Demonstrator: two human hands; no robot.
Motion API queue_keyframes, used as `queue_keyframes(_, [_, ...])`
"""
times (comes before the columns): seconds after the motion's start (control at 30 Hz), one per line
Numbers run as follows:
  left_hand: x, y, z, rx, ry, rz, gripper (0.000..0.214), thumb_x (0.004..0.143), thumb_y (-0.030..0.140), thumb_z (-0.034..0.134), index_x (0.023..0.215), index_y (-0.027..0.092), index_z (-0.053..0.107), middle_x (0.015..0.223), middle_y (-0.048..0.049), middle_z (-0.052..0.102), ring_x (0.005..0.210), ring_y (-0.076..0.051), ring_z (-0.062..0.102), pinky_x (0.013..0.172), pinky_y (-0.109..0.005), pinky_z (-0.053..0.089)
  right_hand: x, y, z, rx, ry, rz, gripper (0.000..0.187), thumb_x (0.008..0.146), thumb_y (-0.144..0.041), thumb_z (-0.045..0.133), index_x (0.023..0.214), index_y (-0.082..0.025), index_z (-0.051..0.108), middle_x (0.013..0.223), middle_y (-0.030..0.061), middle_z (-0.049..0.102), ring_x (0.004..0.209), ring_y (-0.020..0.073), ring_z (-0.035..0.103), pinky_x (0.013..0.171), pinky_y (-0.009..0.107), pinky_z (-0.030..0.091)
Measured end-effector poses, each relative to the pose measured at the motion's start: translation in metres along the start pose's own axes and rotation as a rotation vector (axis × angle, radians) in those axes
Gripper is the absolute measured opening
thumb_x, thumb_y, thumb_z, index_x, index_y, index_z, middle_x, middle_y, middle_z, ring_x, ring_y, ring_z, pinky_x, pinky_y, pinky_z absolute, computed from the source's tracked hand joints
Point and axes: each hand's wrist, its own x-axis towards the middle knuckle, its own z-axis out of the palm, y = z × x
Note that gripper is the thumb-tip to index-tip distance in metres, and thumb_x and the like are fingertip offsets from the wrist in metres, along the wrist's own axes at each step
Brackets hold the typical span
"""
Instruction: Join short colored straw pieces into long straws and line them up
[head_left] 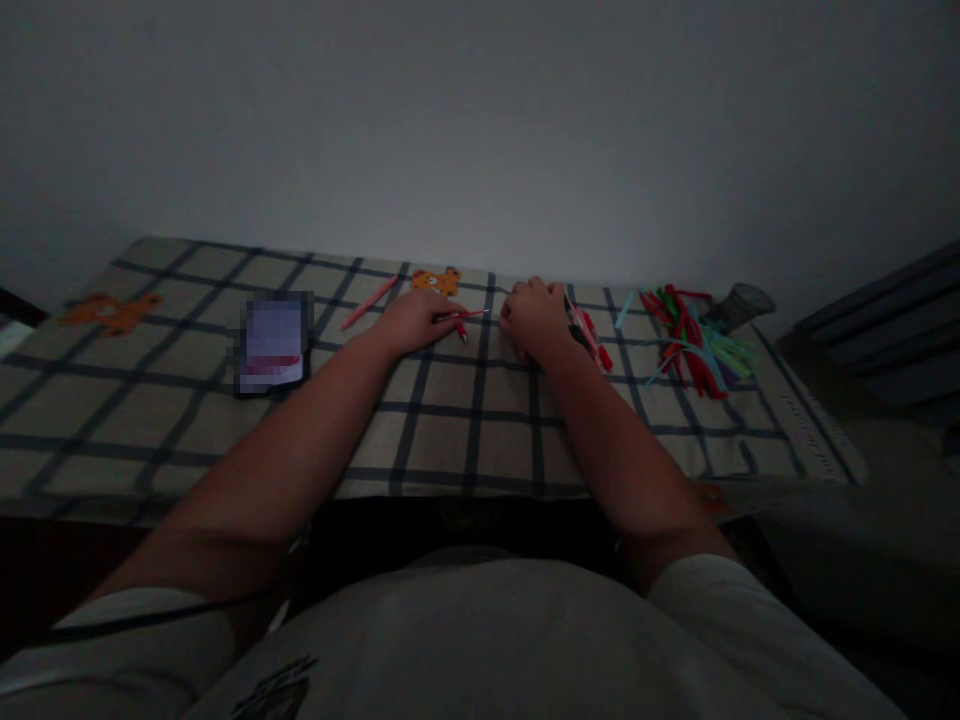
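My left hand (421, 322) is closed in a pinch on a thin red strip (472, 315), whose pale end points toward my other hand. Just below those fingertips is a small red piece with a light tip (463, 334); whether it is also held is unclear. A short gap to the right, my right hand (534, 315) has its fingers curled together above the cloth, and what they grip is hidden. Beside that wrist lie pink and red pieces (600, 350) with something black (580, 336) among them, partly covered by the hand.
A checked tablecloth (442, 430) with bear prints covers the table against a plain wall. At left lies a dark-edged device with a blurred screen (274, 340). A pink stick (369, 303) lies behind my left hand. Rightward are colourful strips (682, 335) and a clear container (742, 305).
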Motion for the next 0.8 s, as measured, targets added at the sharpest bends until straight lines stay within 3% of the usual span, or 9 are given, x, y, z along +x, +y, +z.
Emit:
queue_keyframes(0.27, [0.001, -0.003, 0.0, 0.044, 0.064, -0.097, 0.048, 0.114, 0.049, 0.059, 0.139, 0.025, 0.092, 0.123, -0.0138, 0.09, 0.118, -0.035, 0.078, 0.109, -0.049, 0.061, 0.001, 0.004, -0.012, 0.136, 0.094, -0.027, 0.042, 0.119, -0.026, 0.049, 0.132, -0.021, 0.089, 0.142, 0.0182, 0.084, 0.138, 0.0375, 0.06, 0.113, 0.05, 0.035])
queue_keyframes(0.43, [0.001, -0.005, 0.001, 0.048, 0.119, -0.069, 0.043, 0.114, 0.046, 0.06, 0.13, 0.025, 0.094, 0.129, -0.0139, 0.089, 0.127, -0.035, 0.078, 0.118, -0.051, 0.059, -0.001, 0.003, -0.014, 0.153, 0.138, -0.039, 0.043, 0.119, -0.026, 0.049, 0.132, -0.022, 0.09, 0.141, 0.0177, 0.085, 0.137, 0.0377, 0.061, 0.113, 0.05, 0.035])
queue_keyframes(0.8, [0.002, -0.009, 0.004, 0.097, 0.121, -0.042, 0.042, 0.116, 0.044, 0.059, 0.136, 0.027, 0.092, 0.135, -0.0126, 0.088, 0.133, -0.033, 0.076, 0.121, -0.047, 0.056, -0.001, 0.002, -0.016, 0.107, 0.118, -0.077, 0.043, 0.12, -0.027, 0.049, 0.135, -0.023, 0.09, 0.144, 0.0162, 0.084, 0.137, 0.0367, 0.059, 0.112, 0.05, 0.034])
